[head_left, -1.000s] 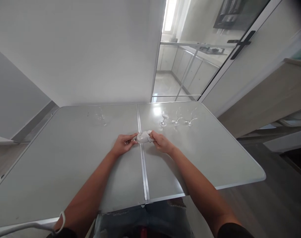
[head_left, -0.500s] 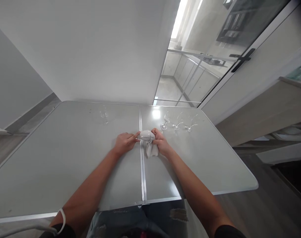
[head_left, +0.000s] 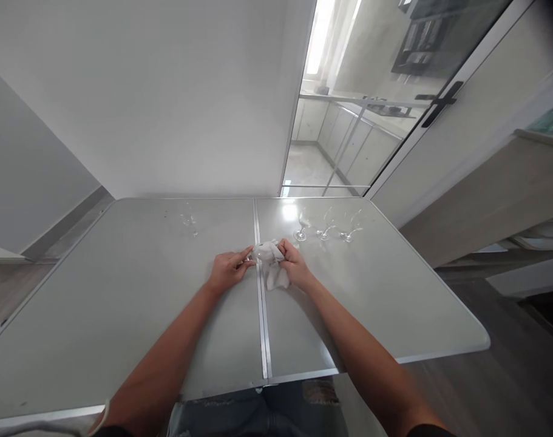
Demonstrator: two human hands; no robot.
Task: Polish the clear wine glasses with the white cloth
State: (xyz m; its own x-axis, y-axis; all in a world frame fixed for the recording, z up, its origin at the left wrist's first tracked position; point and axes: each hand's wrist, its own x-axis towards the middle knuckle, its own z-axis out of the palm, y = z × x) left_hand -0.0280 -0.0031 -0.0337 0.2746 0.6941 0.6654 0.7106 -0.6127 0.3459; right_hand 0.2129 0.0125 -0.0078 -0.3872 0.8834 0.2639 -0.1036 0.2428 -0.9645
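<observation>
While both hands meet at the middle of the frame over the table's (head_left: 121, 291) centre seam, a glass (head_left: 258, 250) wrapped in a white cloth (head_left: 274, 270) sits between them. The left hand (head_left: 226, 271) has its fingers curled, thumb and forefinger pinched on what looks like the stem end. The right hand (head_left: 294, 267) is closed around the cloth, pressing it onto the bowl, with a loose tail hanging below. Judging by this, the wiping of this glass is under way, not finished. Three glasses (head_left: 326, 224) stand in a row just right of centre, near the hands; one lone glass (head_left: 189, 217) stands apart at upper left of centre. Which of those are already wiped cannot be told.
</observation>
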